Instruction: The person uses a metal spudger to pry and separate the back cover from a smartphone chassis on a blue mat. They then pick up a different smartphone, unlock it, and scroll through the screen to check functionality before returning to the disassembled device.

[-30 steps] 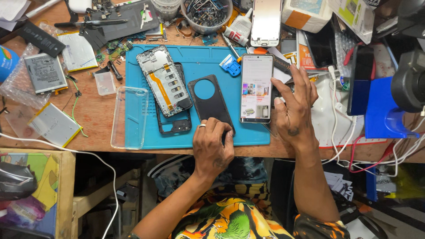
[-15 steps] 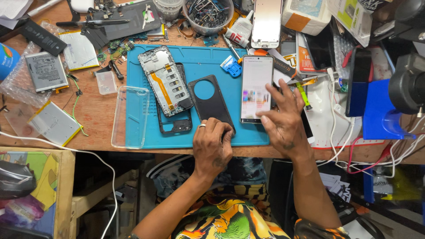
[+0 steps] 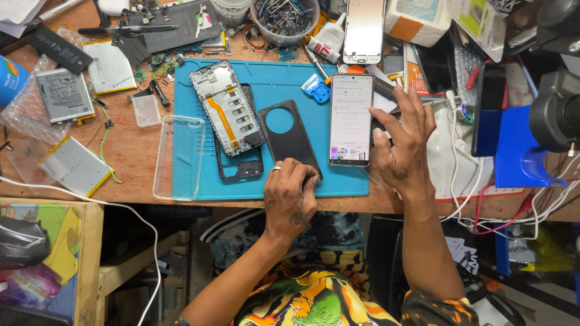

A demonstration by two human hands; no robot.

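Smartphone [image 3: 351, 119] with its screen lit lies flat on the right part of the blue mat [image 3: 284, 84], and every place below is given from that mat. Far left of it, at the surface's [image 3: 130, 157] edge, you have a blue round can [image 3: 10, 78] with a label, then a grey battery pack [image 3: 63, 95] in bubble wrap and two flat white-wrapped battery packs [image 3: 75, 165]. A clear soft case [image 3: 178, 157] overlaps the mat's left border. On the mat lie an opened phone frame [image 3: 228, 108] with an orange strip, and a black back cover [image 3: 291, 136] with a round hole. Your left hand [image 3: 291, 196] rests at the mat's lower edge, fingers curled down on that cover's near end, gripping nothing. Your right hand [image 3: 402, 148] sits just off the mat's right border, fingers spread and open, its thumb at the smartphone's right edge.

The smartphone looks light but stiff, smooth and slippery, with fragile glass; you should take it by its long side edges, not the face. The cover seems thin, light and a bit flexible.

Above the mat's right corner stands a white box [image 3: 417, 18] with an orange patch and a white package [image 3: 474, 21] with green print.
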